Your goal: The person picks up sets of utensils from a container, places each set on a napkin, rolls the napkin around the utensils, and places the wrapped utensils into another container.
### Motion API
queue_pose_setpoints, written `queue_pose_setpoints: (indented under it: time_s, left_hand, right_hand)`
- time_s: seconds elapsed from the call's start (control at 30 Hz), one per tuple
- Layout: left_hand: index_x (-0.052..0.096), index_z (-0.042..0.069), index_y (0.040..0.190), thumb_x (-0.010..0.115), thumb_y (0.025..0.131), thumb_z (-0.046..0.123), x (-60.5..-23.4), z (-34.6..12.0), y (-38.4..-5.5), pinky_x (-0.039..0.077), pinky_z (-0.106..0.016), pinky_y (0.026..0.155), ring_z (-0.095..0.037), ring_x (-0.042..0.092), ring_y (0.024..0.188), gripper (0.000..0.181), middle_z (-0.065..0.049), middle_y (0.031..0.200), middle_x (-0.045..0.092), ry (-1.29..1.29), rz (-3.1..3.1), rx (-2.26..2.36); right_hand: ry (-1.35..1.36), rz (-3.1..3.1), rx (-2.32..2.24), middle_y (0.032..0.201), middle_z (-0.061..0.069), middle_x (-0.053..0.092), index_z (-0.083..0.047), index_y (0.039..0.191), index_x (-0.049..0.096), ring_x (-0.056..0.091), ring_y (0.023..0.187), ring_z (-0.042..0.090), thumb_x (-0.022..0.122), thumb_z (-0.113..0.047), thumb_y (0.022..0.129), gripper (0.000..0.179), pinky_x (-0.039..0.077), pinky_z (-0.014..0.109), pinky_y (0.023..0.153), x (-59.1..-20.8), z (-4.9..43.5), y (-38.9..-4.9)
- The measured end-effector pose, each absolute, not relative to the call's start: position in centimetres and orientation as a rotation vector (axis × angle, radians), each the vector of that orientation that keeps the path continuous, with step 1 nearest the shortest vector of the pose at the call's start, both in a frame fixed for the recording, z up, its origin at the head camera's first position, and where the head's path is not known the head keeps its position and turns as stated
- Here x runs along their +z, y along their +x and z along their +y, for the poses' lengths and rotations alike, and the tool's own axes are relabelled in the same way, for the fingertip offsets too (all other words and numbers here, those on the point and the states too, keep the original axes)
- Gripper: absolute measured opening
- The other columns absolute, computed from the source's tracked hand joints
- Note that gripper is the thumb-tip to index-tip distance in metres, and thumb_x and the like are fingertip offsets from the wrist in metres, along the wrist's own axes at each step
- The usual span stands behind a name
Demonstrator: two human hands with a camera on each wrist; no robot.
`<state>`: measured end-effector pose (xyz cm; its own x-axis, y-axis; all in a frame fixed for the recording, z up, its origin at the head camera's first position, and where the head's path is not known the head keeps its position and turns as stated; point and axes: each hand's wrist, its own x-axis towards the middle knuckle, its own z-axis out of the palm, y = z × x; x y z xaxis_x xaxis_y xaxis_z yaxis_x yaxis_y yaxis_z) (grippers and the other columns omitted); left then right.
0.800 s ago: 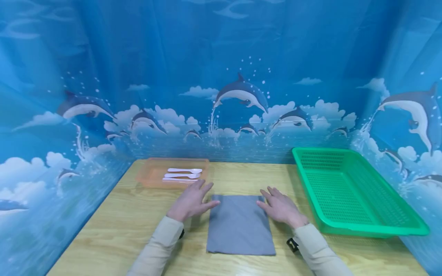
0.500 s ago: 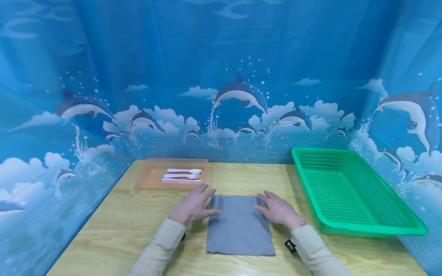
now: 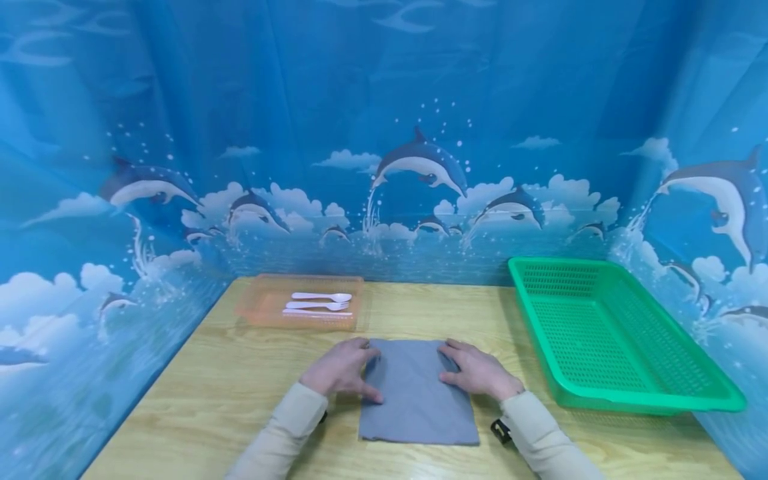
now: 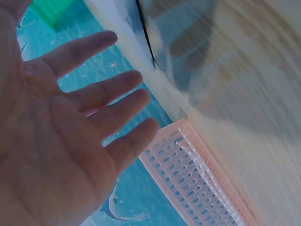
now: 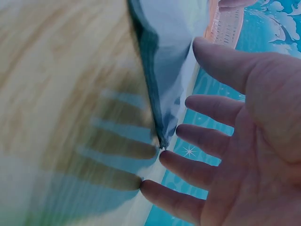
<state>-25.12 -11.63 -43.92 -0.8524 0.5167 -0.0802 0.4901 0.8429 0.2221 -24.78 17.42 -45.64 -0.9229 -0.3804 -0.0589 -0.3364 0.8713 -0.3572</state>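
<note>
Surface in front of you: table (image 3: pixel 204 387), pale yellowish wood grain, glossy; your wrist views show finger reflections in it. Directly on it, three items. (1) Grey cloth (image 3: pixel 417 407), roughly square, spread out near the middle, one edge facing you. (2) Orange basket (image 3: pixel 264 303), shallow, slotted walls, at the far left corner, well apart from the green one. (3) Green basket (image 3: pixel 588 340), larger, perforated, on your right; its rim projects past the right table edge in your head view.

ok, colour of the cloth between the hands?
The cloth is plain bluish grey, with no print visible; it shows best in the head view.
</note>
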Motion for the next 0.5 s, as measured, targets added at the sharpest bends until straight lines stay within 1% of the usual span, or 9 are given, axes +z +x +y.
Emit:
queue_pose_setpoints:
  time_s: [0.1, 0.23, 0.37, 0.5]
  left_hand:
    - [0.056, 0.018, 0.138, 0.083, 0.063, 0.062, -43.98, -11.28, -25.07, 0.042, -0.048, 0.108, -0.034, 0.049, 0.132, 0.091, -0.017, 0.149, 0.045, 0.749, 2.839, 0.270]
    - [0.057, 0.016, 0.136, 0.087, 0.061, 0.056, -44.11, -10.95, -25.06, 0.048, -0.044, 0.101, -0.030, 0.056, 0.123, 0.090, -0.016, 0.142, 0.051, 0.767, 2.833, 0.235]
    - [0.058, 0.016, 0.135, 0.089, 0.060, 0.050, -44.28, -10.84, -25.08, 0.049, -0.042, 0.099, -0.028, 0.058, 0.120, 0.088, -0.014, 0.139, 0.054, 0.762, 2.840, 0.229]
    - [0.059, 0.015, 0.133, 0.091, 0.059, 0.045, -44.32, -10.90, -25.16, 0.050, -0.041, 0.097, -0.027, 0.060, 0.116, 0.086, -0.014, 0.136, 0.056, 0.758, 2.843, 0.262]
  right_hand:
    - [-0.572, 2.908, -0.531, 0.150, 0.020, 0.042, -0.006, 0.142, 0.051, 0.042, 0.136, 0.040, 0.066, -0.033, 0.093, 0.058, 0.038, 0.057, 0.107, -45.68, 17.48, -24.90]
    - [-0.588, 2.897, -0.532, 0.148, 0.021, 0.046, -0.004, 0.139, 0.053, 0.044, 0.135, 0.040, 0.065, -0.032, 0.095, 0.054, 0.037, 0.055, 0.109, -45.54, 17.54, -24.93]
    - [-0.603, 2.887, -0.540, 0.143, 0.023, 0.049, -0.001, 0.135, 0.056, 0.046, 0.133, 0.041, 0.065, -0.029, 0.095, 0.050, 0.037, 0.053, 0.110, -45.48, 17.58, -24.90]
    - [-0.587, 2.916, -0.569, 0.137, 0.023, 0.054, 0.000, 0.129, 0.061, 0.051, 0.128, 0.041, 0.068, -0.027, 0.092, 0.046, 0.040, 0.052, 0.107, -45.48, 17.69, -24.84]
